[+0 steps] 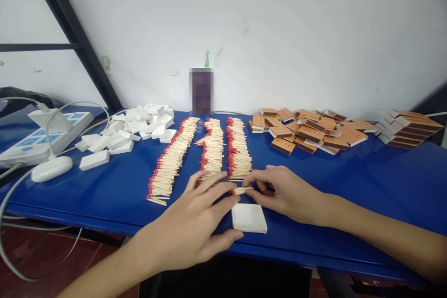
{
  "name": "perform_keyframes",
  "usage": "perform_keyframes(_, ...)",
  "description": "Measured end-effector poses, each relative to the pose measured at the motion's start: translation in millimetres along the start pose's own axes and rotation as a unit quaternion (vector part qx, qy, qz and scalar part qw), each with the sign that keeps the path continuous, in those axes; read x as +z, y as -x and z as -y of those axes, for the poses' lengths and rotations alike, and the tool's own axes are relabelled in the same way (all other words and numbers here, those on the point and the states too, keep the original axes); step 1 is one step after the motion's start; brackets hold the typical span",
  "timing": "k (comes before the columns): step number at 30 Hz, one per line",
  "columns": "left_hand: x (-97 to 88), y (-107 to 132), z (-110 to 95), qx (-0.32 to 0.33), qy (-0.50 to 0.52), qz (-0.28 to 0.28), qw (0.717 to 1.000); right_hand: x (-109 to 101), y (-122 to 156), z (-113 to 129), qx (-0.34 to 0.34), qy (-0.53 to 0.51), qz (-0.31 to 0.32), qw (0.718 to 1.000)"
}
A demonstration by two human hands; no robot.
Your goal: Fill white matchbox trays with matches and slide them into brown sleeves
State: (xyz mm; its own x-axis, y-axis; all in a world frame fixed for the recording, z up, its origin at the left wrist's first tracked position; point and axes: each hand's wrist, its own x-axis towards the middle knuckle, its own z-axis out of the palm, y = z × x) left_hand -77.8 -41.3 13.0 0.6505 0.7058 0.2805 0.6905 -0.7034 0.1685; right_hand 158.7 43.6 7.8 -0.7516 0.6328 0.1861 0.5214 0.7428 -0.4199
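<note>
A small bunch of matches (242,191) lies between my two hands, at the near end of the right-hand row. My right hand (284,193) pinches its plain wooden ends between thumb and fingers. On the red-head side, my left hand (195,219) has its fingers spread, with a fingertip at the match heads. Just below the bunch sits a white matchbox tray (249,219), between my left thumb and index finger. Beyond my hands run three rows of red-headed matches: a left row (172,158), a middle row (212,146), partly covered by my left fingers, and a right row (240,149).
White matchbox trays (136,123) are heaped at the back left of the blue table (115,186). Orange matchbox sleeves (314,130) lie piled at the back right, beside stacked matchboxes (412,128). A power strip (38,137) with looping cables occupies the far left.
</note>
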Motion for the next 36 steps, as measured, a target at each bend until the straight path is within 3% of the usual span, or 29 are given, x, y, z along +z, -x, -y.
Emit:
perform_keyframes(6,0.3,-1.5,-0.1,-0.009,-0.002,0.008,1.0,0.9,0.3,-1.7,0.006,0.016,0.023,1.0)
perform_keyframes(14,-2.6,-5.0,1.5,-0.013,0.019,0.018,1.0,2.4,1.7,-4.0,-0.01,0.028,0.009,1.0)
perform_keyframes(24,-1.1,-5.9,1.4,-0.01,0.018,-0.002,1.0,1.2,0.8,-1.9,-0.025,0.056,0.011,0.998)
perform_keyframes(36,0.3,-2.2,0.4,0.018,-0.02,-0.054,0.998,-3.4,2.1,2.4,-0.036,0.025,-0.053,0.998)
